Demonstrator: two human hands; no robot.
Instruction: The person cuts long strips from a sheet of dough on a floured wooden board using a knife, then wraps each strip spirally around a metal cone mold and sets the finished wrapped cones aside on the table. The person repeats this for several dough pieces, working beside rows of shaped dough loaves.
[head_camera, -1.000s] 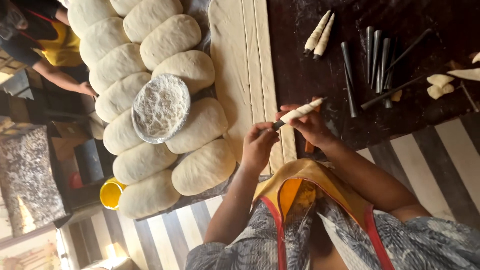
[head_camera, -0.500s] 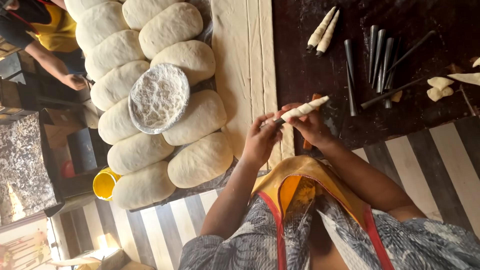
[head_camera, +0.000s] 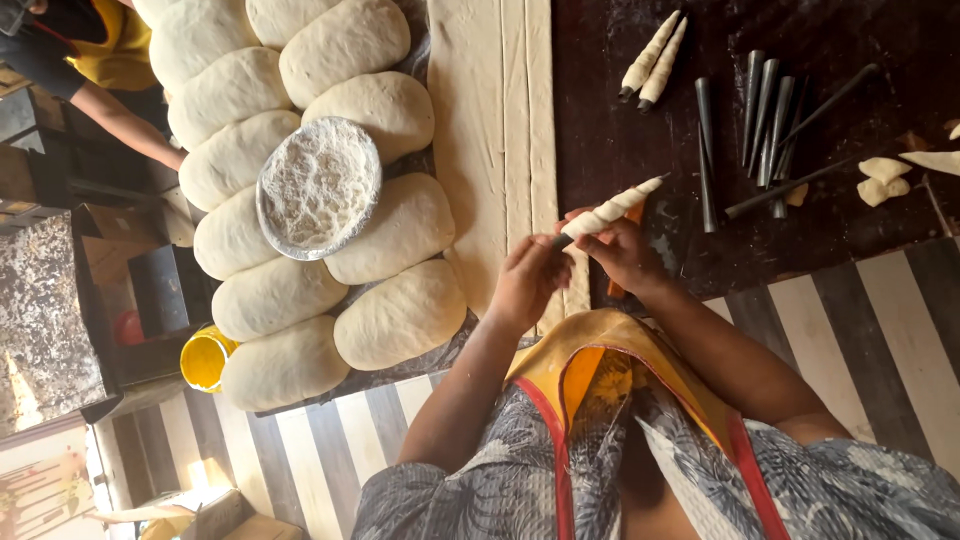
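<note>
A metal cone mould wrapped in a spiral of dough strip (head_camera: 612, 211) is held between both hands above the dark table (head_camera: 640, 140). My left hand (head_camera: 525, 285) pinches its wide end. My right hand (head_camera: 625, 255) grips it from the other side, fingers around the middle. A rolled sheet of pale dough cut into long strips (head_camera: 495, 150) lies just beyond my left hand. Two wrapped cones (head_camera: 655, 55) rest farther out on the table. Several bare dark metal moulds (head_camera: 765, 120) lie to the right of them.
Several oval dough loaves (head_camera: 345, 45) fill a tray at the left, with a foil bowl of flour (head_camera: 318, 187) on top. Dough scraps (head_camera: 885, 180) lie at the far right. A yellow cup (head_camera: 205, 358) stands below the tray. Another person's arm (head_camera: 120, 120) reaches in at top left.
My hands have kept hold of the wrapped cone and turned it slightly. The other person's arm has drawn back toward the top left. The view has drifted a little.
</note>
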